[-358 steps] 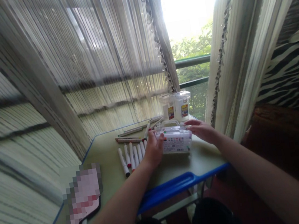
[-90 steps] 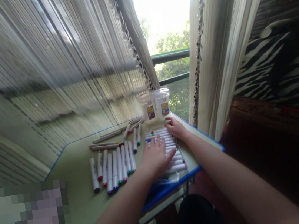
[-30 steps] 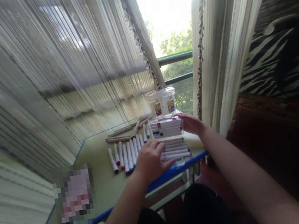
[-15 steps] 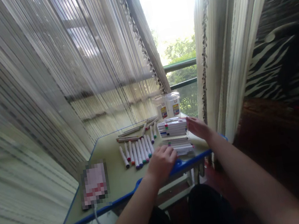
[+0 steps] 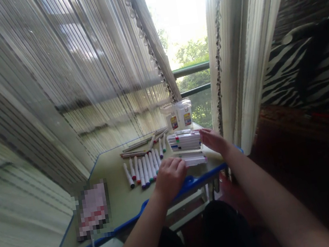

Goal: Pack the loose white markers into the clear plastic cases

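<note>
My left hand (image 5: 171, 175) is closed, its fingers curled over the left end of the nearer clear plastic marker case (image 5: 195, 161), which lies on the desk. White markers lie in a row inside it. Just behind is a farther clear marker case (image 5: 185, 141), also holding several white markers with coloured bands. My right hand (image 5: 212, 140) grips its right end, with the fingertips partly hidden. Whether the two cases are joined cannot be made out. Left of them, loose white markers (image 5: 145, 170) with coloured caps lie side by side on the desk.
The small desk (image 5: 120, 200) has a blue edge. Two clear plastic containers (image 5: 187, 116) with labels stand at its back, near pencil-like sticks (image 5: 138, 144). A blurred pinkish object (image 5: 92, 208) lies at the left. Striped curtains (image 5: 97, 67) hang behind.
The view has shifted, so the desk and everything on it sit slightly farther left. Both hands stay at the marker cases with almost the same hold.
</note>
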Tool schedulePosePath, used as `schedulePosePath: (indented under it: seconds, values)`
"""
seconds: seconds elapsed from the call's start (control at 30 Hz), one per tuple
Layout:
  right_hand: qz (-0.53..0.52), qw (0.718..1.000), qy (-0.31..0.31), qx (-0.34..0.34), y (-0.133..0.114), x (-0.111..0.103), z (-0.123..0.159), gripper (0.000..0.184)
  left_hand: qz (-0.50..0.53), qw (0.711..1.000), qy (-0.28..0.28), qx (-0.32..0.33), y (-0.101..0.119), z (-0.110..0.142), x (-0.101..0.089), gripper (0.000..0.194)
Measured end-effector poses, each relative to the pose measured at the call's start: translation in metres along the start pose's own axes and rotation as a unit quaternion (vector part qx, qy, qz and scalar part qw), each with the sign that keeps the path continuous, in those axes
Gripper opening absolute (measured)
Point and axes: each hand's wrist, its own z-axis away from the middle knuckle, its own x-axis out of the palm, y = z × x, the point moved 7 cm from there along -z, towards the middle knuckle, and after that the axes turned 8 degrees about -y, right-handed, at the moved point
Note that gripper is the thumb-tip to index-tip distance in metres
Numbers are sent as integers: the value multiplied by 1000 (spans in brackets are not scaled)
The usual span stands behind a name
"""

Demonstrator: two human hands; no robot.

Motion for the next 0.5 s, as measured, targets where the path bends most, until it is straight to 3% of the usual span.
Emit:
schedulePosePath:
  seconds: [0.27, 0.5]
  values:
    - [56, 998, 24, -3, -3, 5, 15, 34, 43, 998, 2, -36, -9, 7, 5, 22]
    - [121, 992, 14, -12, -5, 10, 26, 30, 35, 997, 44, -60, -11, 5, 2, 21]
